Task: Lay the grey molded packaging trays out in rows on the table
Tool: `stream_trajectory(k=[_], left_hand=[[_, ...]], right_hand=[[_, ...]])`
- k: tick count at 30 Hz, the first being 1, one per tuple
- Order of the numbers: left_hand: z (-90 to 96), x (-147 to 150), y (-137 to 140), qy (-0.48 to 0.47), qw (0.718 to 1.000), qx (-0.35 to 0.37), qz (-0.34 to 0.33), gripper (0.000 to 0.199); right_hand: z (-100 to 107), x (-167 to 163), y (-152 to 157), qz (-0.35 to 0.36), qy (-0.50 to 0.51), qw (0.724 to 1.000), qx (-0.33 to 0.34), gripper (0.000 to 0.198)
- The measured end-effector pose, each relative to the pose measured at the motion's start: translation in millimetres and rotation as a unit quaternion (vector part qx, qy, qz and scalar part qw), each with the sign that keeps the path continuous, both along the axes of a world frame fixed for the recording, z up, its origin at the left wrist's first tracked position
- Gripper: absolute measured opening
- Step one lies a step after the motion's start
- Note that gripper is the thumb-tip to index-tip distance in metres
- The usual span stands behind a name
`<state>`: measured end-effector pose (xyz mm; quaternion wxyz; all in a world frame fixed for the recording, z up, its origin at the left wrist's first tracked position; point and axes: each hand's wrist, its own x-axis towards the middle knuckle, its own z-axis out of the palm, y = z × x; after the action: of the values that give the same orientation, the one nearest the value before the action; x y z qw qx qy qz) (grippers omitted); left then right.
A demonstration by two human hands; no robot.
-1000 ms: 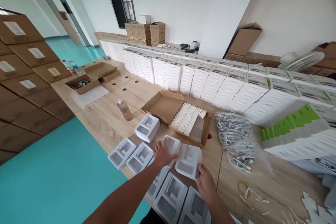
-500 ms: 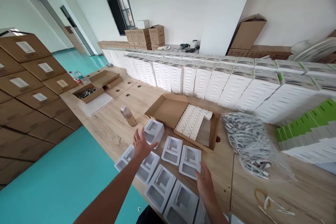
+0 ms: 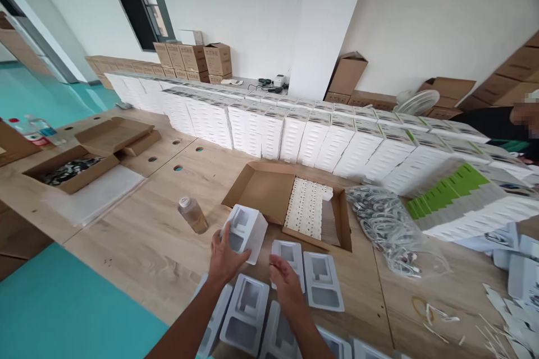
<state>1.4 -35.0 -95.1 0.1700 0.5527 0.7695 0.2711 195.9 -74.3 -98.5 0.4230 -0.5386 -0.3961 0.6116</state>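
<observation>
My left hand (image 3: 227, 261) is closed around the near end of a stack of white plastic trays (image 3: 255, 230), thumb on one side and fingers on the other. My right hand (image 3: 288, 283) hangs just right of the stack, over a single plastic tray (image 3: 290, 252) that it partly covers. Its fingers are curled together, and whatever may be between them is hidden. Beside that lies another plastic tray (image 3: 323, 280). Several more trays, among them one plastic tray (image 3: 244, 314), lie along the near table edge, some of them behind my forearms.
A bottle (image 3: 192, 215) stands left of the stack. Behind it is an open carton (image 3: 263, 190) with small white parts. Bagged cables (image 3: 379, 224) and green-topped boxes (image 3: 450, 190) lie right. White box stacks (image 3: 248, 129) line the back; a person (image 3: 497, 123) is far right.
My left hand has closed from a spread pose onto the stack of trays. My right hand has moved left, from the right-hand tray toward the stack. The view has turned right.
</observation>
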Motion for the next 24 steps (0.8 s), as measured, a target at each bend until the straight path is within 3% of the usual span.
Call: stream_trajectory(k=[5, 10, 13, 17, 19, 20, 24], left_hand=[[-1.2, -16.9, 0.3, -0.06, 0.998, 0.006, 0.013, 0.096], [7.8, -23.0, -2.3, -0.088, 0.995, 0.03, 0.019, 0.096], [23.8, -20.4, -6.5, -0.127, 0.99, 0.059, 0.021, 0.098], [48.7, -2.0, -18.8, -0.246, 0.967, 0.071, -0.012, 0.1], [56.6, 16.2, -26.0, -0.361, 0.932, 0.035, -0.023, 0.098], [58.5, 27.6, -29.4, -0.431, 0.901, 0.015, -0.032, 0.095], [53.1, 79.9, -40.9, -0.669, 0.739, -0.019, -0.08, 0.082]], right_hand=[[-0.3, -51.8, 27.8, 0.051, 0.121, 0.991, -0.027, 0.068], [-13.6, -65.9, 38.7, 0.05, 0.117, 0.984, -0.121, 0.086], [1.8, -62.6, 37.1, 0.008, 0.096, 0.993, -0.065, 0.076], [44.4, -49.6, 31.6, 0.011, 0.134, 0.99, 0.035, 0.046], [60.7, -40.2, 28.2, 0.001, 0.182, 0.982, 0.05, 0.035], [65.7, -34.6, 26.0, -0.008, 0.207, 0.977, 0.046, 0.031], [64.9, 1.0, 11.8, -0.054, 0.281, 0.958, 0.013, 0.022]])
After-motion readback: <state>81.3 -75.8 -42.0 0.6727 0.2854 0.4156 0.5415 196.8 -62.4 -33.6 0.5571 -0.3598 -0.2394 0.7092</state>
